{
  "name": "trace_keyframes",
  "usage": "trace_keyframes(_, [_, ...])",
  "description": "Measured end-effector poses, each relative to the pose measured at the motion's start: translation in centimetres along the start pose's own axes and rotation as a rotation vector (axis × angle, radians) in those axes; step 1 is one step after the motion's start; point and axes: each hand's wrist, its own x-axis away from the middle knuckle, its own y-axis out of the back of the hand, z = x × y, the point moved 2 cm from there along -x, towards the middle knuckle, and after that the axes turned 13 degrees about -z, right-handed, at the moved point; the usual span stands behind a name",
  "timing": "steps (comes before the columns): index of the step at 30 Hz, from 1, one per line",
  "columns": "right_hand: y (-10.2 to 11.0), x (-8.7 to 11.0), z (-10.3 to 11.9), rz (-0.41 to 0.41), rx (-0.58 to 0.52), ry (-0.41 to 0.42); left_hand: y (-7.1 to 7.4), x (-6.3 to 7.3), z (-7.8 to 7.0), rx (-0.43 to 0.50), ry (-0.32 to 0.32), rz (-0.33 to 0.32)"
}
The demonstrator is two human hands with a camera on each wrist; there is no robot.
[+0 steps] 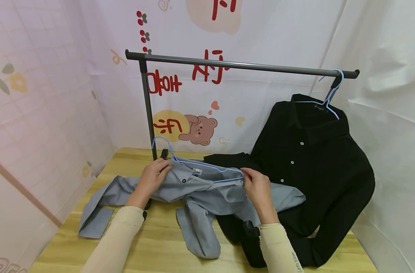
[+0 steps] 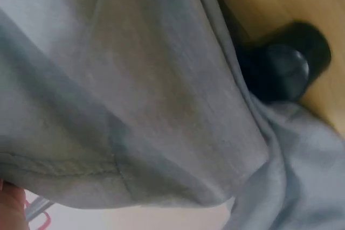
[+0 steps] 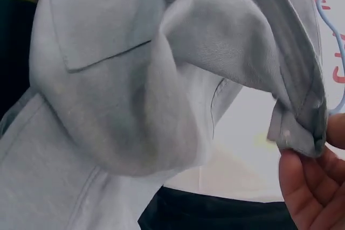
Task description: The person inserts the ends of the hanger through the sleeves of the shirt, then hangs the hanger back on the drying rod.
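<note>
A grey-blue shirt with dark buttons is held up a little over the table, its sleeves hanging down. A light blue hanger lies along its neck opening, hook towards the upper left. My left hand grips the shirt by the collar and shoulder area, close to the hanger; in the left wrist view only a fingertip shows beside the cloth. With thumb and fingers, my right hand pinches the shirt's edge by the hanger's right end. The right wrist view shows these fingers on the folded edge.
Behind the shirt stands a dark clothes rack with a horizontal bar. From its right end a black shirt hangs on another blue hanger, its lower part lying on the wooden table. Printed curtains surround the table.
</note>
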Motion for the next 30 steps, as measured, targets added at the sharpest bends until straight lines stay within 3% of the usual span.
trace_keyframes(4, [0.2, 0.0, -0.1, -0.082, 0.013, -0.022, -0.2, -0.3, -0.7, -0.047, -0.104, -0.052])
trace_keyframes(7, [0.1, 0.0, 0.0, -0.127, 0.037, -0.038, -0.4, -0.4, -1.1, -0.049, -0.136, -0.074])
trace_keyframes(15, [-0.6, 0.4, 0.2, -0.258, 0.153, 0.085, -0.9, -0.1, -1.9, 0.015, -0.072, -0.029])
trace_keyframes(19, [-0.6, 0.5, 0.2, -0.284, 0.163, 0.088, -1.4, -0.1, -1.8, -0.069, -0.164, -0.053])
trace_keyframes(23, [-0.6, 0.7, 0.6, -0.292, 0.178, 0.092, -1.9, -0.2, -2.4, -0.188, -0.259, -0.155])
trace_keyframes(27, [-0.8, 1.5, 2.3, -0.314, 0.149, 0.09, -2.4, -0.3, -4.1, -0.257, -0.217, -0.246])
trace_keyframes(30, [-1.7, 2.9, 4.4, -0.315, 0.097, 0.1, -3.2, -0.4, -5.6, -0.256, -0.151, -0.268])
